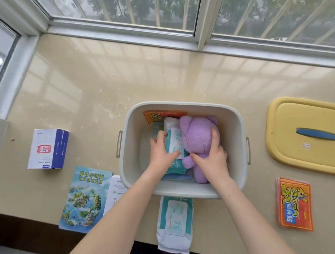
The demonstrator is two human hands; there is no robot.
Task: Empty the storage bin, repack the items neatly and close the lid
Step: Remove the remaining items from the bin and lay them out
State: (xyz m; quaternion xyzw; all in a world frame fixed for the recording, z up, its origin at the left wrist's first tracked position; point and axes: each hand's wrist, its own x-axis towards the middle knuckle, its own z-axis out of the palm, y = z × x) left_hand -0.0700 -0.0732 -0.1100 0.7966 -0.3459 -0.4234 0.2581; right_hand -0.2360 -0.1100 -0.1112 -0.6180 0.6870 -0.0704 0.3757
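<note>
The pale grey storage bin [236, 140] stands open in the middle of the ledge. Inside lie a purple plush toy [196, 135], a teal-and-white wipes pack [174, 138] and an orange packet [163, 115] against the far wall. My left hand [161, 154] grips the wipes pack in the bin. My right hand [213, 157] grips the plush toy at its side. The yellow lid [302, 150] with a blue handle lies on the ledge to the right of the bin.
Left of the bin lie a white-and-blue box [48, 149], a scenic brochure [84, 198] and a white box [116, 189]. A second wipes pack [175, 224] overhangs the ledge's near edge. Orange packets [295, 205] are stacked at right. Window frames line the far edge.
</note>
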